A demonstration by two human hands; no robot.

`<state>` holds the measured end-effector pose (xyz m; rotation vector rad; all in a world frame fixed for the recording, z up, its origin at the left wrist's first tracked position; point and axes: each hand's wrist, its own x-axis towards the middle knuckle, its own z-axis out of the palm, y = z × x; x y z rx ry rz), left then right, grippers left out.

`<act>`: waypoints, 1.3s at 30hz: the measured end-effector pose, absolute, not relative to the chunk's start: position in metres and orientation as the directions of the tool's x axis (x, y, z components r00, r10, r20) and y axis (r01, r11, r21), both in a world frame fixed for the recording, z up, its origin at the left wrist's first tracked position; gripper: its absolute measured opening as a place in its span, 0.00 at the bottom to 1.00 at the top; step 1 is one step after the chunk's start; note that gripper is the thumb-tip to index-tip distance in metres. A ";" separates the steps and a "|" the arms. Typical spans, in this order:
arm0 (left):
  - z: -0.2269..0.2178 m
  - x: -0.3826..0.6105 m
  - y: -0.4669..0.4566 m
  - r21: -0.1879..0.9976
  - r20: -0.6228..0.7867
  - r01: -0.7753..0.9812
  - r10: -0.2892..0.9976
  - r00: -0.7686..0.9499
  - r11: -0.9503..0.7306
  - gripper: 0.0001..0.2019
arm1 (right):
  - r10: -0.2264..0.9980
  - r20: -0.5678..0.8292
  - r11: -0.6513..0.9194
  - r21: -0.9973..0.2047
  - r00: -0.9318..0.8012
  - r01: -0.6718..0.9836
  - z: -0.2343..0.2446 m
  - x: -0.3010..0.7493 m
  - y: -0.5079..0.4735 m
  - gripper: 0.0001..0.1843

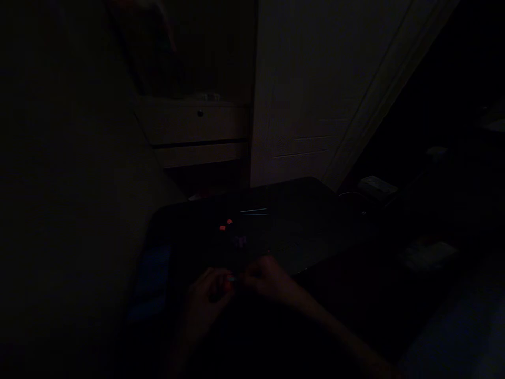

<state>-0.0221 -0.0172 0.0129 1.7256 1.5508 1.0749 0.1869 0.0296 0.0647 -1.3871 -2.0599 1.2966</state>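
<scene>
The scene is very dark. My left hand (207, 295) is closed around a small red-orange piece (228, 282) whose kind I cannot make out. Close beside it, to the right, my right hand (266, 276) has its fingers pinched together near a pale glint at the red piece; whatever sits in that pinch is too dark to name. Beyond the hands, a few small purple pieces (239, 241) lie clustered on the dark table (315, 210). Two small orange-red pieces (222, 228) rest farther back on the left. Behind them lie two thin, pale blue sticks (254, 212).
A bluish flat rectangle (150, 281) lies at the table's left side. A drawer unit (193, 126) and a pale door panel (300, 105) stand behind the table. To the right, a pale box-like object (377, 185) lies off the table.
</scene>
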 end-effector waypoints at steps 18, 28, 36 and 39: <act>0.011 -0.022 -0.017 0.804 0.180 0.566 0.982 0.060 -0.182 0.13 | 0.819 -0.244 0.035 -0.882 -0.519 0.470 0.048 0.201 0.040 0.14; 0.013 -0.018 -0.016 0.833 0.153 0.528 0.986 0.065 -0.164 0.11 | 0.744 -0.276 0.068 -0.874 -0.608 0.481 0.052 0.201 0.045 0.14; 0.018 -0.017 -0.016 0.842 0.130 0.520 0.989 0.065 -0.144 0.14 | 0.663 -0.325 0.088 -0.861 -0.675 0.501 0.060 0.203 0.048 0.15; 0.019 -0.017 -0.016 0.844 0.133 0.515 0.988 0.075 -0.152 0.14 | 0.642 -0.337 0.081 -0.863 -0.689 0.498 0.065 0.204 0.049 0.14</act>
